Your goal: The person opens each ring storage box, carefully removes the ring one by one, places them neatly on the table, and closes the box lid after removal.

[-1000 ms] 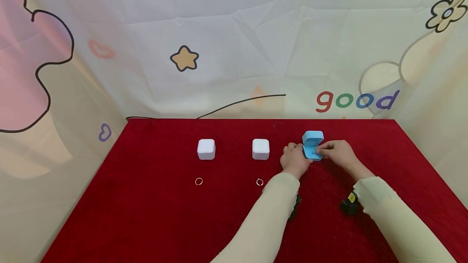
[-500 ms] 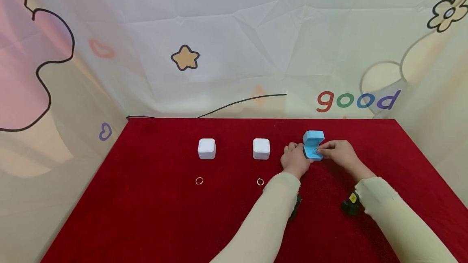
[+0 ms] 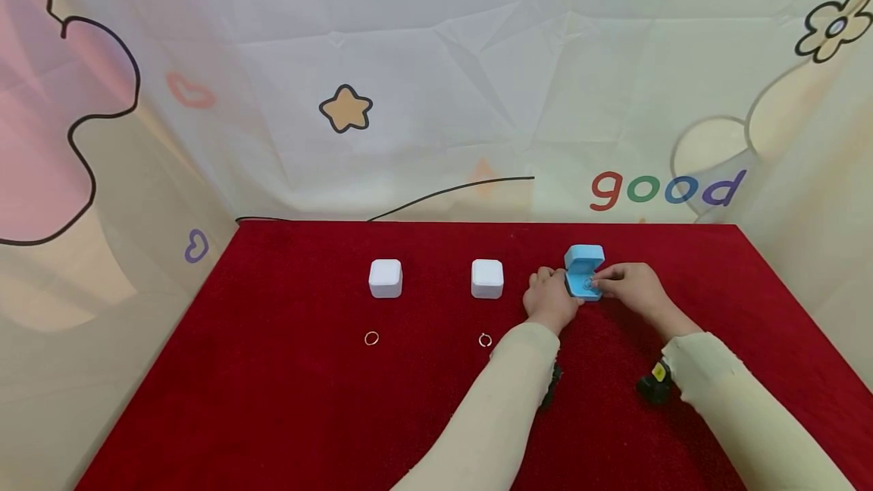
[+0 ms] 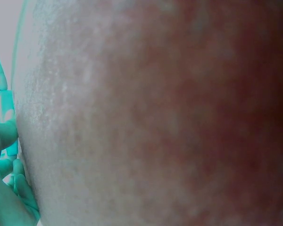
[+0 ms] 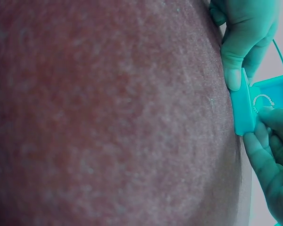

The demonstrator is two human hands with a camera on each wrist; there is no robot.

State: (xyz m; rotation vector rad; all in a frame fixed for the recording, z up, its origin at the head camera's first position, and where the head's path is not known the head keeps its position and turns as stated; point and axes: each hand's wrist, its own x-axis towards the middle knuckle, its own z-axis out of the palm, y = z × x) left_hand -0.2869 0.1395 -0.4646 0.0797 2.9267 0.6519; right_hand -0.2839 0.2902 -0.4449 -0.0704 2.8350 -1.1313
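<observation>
A light blue ring box (image 3: 583,254) stands on the red cloth with its lid raised. My left hand (image 3: 549,300) grips the box from its left side, thumb along the front edge, as the right wrist view also shows. At the box's right side, my right hand (image 3: 633,286) pinches a ring (image 5: 262,96) between thumb and index finger. The ring, with small bead-like stones, stands upright at the insert inside the box. Its lower part is hidden, so I cannot tell how deep it sits. Skin fills most of both wrist views.
Two closed white ring boxes (image 3: 385,279) stand to the left, the nearer one being a white box (image 3: 487,279) beside my left hand. In front of them lie a gold ring (image 3: 371,338) and a silver-looking open ring (image 3: 485,340). A printed curtain (image 3: 423,97) hangs behind the table.
</observation>
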